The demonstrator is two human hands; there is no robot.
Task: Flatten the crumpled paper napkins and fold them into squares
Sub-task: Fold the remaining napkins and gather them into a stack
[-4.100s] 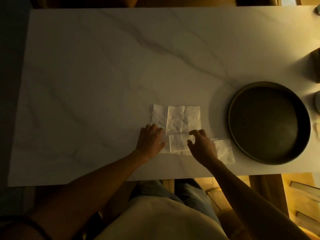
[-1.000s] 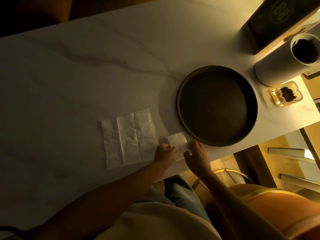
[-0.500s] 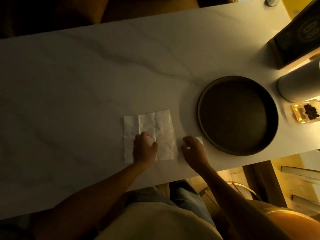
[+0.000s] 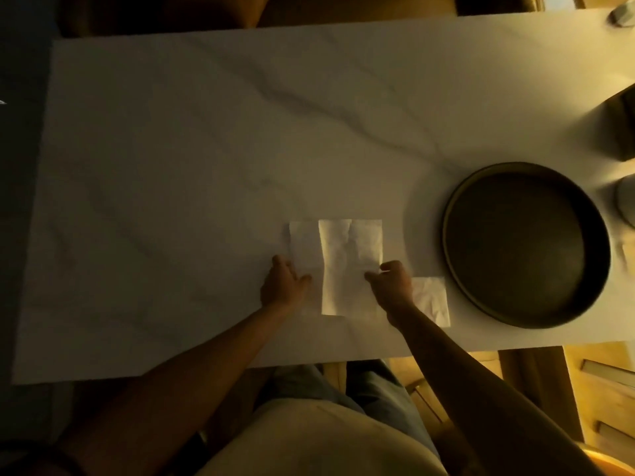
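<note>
On white marble table [image 4: 171, 166]: one creased white paper napkin [image 4: 338, 262], flat, panels showing; one folded square napkin [image 4: 431, 298]. Left hand [image 4: 281, 286] spread open, pressing; right hand [image 4: 391, 286] pinching edge.

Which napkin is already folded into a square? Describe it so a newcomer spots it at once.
Start at the round dark tray on the right of the marble table. Just left of its near rim, by the table's front edge, lies the small folded napkin, partly behind the right hand. Unlike the large creased napkin spread open between both hands, it is compact and roughly square.
</note>
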